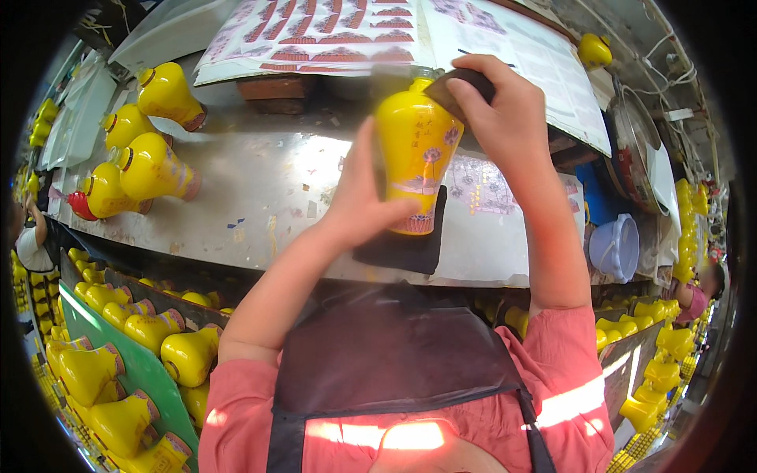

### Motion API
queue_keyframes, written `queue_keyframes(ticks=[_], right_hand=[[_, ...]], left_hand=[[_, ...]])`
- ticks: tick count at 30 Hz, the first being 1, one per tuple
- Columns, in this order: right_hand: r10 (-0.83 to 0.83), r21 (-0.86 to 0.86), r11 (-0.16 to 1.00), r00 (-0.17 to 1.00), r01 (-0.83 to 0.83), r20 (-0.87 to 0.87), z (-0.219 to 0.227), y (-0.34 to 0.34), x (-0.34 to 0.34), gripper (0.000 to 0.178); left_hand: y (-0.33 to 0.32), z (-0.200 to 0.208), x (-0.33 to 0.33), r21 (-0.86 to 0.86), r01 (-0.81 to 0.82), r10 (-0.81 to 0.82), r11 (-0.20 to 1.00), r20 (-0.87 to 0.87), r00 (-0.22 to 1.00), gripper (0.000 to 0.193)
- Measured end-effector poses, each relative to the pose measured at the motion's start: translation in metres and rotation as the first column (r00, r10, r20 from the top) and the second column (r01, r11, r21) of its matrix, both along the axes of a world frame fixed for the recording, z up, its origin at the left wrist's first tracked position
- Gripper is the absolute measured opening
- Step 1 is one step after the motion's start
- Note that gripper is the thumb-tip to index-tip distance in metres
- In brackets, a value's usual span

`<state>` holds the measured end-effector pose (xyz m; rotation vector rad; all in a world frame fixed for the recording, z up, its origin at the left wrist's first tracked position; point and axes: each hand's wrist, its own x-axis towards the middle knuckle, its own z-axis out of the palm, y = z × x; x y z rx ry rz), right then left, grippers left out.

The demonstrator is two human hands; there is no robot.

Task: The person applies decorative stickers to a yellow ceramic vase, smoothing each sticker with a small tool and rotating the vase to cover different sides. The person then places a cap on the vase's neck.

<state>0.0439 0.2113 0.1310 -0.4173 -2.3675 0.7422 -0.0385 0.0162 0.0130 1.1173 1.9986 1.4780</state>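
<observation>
Dark apron (394, 347), worn over a pink shirt (560, 355), lies nearest to the camera and takes the lower middle of the view. Beyond it extends a wide metal desk (260, 169), on whose surface some small scraps are scattered. Toward its far side there is a large decal sheet (315, 24) with rows of reddish and purple patterns, and a paler sheet (544, 87) is next to it on the right. At the lower left, a long green panel (146, 366) runs among many yellow bottles.

On the left part of the desk, four glossy yellow bottles (162, 165) are in a close group. One decorated yellow bottle (416, 154), broad at the shoulders and narrower below, is near the front middle of the desk, between the two hands; it bears purple flowers and vertical lettering. Its base appears over a black cloth (418, 254); whether they touch, I cannot tell. At the right end is a pale purple bucket (619, 248).

The left grip (363, 197) is clamped on this bottle, its thumb across the lower front and its blurred fingers along the left side. The right grip (501, 98) is closed on a flat dark scraper (465, 85), whose edge is at the bottle's right shoulder.
</observation>
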Motion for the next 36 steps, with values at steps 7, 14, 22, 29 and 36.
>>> queue_keyframes(ticks=[7,14,22,29,36], right_hand=[[-0.144,-0.183,0.979,0.944,0.092,-0.296,-0.055,-0.004,0.029,0.021],[0.151,0.259,0.962,0.958,-0.085,-0.245,-0.091,-0.057,0.079,0.026],[0.062,-0.056,0.996,0.977,-0.075,-0.205,-0.101,-0.069,0.098,0.025],[-0.079,-0.735,0.673,0.979,-0.086,-0.187,-0.098,-0.060,0.104,0.020],[-0.123,-0.884,0.462,0.983,-0.067,-0.138,-0.099,-0.042,0.105,0.018]], left_hand=[[-0.005,0.012,0.019,0.032,0.098,-0.094,0.995,-0.106,0.990,0.104],[-0.012,0.011,0.025,0.058,-0.016,0.034,0.998,-0.319,0.947,0.117],[-0.015,0.017,0.031,-0.043,-0.017,0.018,0.999,0.025,1.000,0.127],[-0.021,0.010,0.037,0.100,-0.117,0.130,0.988,-0.146,0.981,0.114],[-0.021,0.004,0.029,-0.029,-0.089,0.074,0.996,-0.338,0.938,0.118]])
